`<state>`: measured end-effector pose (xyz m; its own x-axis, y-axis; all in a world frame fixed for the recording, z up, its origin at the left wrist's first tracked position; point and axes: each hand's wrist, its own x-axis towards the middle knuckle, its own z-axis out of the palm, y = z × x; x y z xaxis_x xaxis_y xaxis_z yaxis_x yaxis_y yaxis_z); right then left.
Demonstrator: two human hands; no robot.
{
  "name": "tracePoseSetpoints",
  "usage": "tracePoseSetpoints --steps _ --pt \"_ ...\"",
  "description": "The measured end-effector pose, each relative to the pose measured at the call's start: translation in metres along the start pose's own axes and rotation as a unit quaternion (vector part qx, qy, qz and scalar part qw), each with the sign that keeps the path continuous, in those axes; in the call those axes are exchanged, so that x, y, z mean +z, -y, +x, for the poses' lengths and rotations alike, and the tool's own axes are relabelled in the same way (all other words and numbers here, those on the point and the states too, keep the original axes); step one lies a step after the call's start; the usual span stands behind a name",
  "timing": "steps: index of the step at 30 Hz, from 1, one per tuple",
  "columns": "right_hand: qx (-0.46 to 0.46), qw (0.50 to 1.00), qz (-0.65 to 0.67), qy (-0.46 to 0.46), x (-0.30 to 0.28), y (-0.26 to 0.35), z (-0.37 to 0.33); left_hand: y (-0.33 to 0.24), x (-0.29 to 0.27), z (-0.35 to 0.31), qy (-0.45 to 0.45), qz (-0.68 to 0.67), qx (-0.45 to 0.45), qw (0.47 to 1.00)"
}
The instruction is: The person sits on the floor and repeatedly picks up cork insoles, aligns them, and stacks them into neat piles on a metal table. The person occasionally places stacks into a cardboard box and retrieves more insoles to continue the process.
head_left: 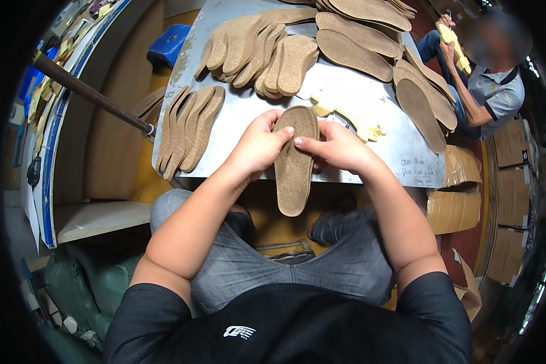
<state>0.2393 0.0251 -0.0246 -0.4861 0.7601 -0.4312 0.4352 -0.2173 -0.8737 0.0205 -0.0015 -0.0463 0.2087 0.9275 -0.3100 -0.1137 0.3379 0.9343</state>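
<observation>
A brown cork-like insole [293,176] is held upright between both my hands, its wide end up and its narrow end hanging past the table's near edge. My left hand [262,141] grips its left side, thumb on the face. From the right, my right hand [338,145] pinches the opposite edge, thumb also on the face and fingers behind. Just beyond lie yellow foam-like offcuts [352,118] with small crumbs. Several more insoles lean in a row [191,130] to the left, and a larger group [255,54] lies further back.
The metal table [340,91] also carries flat insoles [358,48] at the back and right. A seated person [497,91] at the far right holds a yellow sole-shaped piece [455,48]. Cardboard boxes [455,200] stand at right; a metal bar [91,91] juts in from the left, near a blue stool [171,43].
</observation>
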Motion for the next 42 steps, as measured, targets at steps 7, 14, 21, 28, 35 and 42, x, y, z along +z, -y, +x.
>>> tracePoseSetpoints --steps 7,14,21,28,35,42 --pt "-0.005 0.999 0.035 0.021 -0.022 0.01 -0.011 -0.018 0.0 -0.008 0.011 -0.022 0.012 1.0" --pt "0.023 0.991 -0.012 -0.133 -0.124 0.028 -0.081 -0.031 0.003 -0.019 0.022 0.037 -0.025 0.999" --pt "0.215 0.955 -0.037 -0.2 -0.194 -0.056 -0.107 -0.016 0.001 -0.007 0.02 0.112 0.06 0.992" --pt "0.256 0.945 -0.061 -0.195 -0.204 -0.085 -0.091 -0.021 0.009 0.003 -0.002 0.124 0.083 0.989" --pt "0.073 0.736 -0.468 -0.484 -0.147 -0.05 -0.077 -0.031 -0.009 0.002 -0.102 0.193 0.163 0.962" --pt "-0.168 0.867 -0.308 -0.354 0.003 0.049 0.019 -0.026 -0.029 0.019 -0.183 0.105 0.201 0.957"
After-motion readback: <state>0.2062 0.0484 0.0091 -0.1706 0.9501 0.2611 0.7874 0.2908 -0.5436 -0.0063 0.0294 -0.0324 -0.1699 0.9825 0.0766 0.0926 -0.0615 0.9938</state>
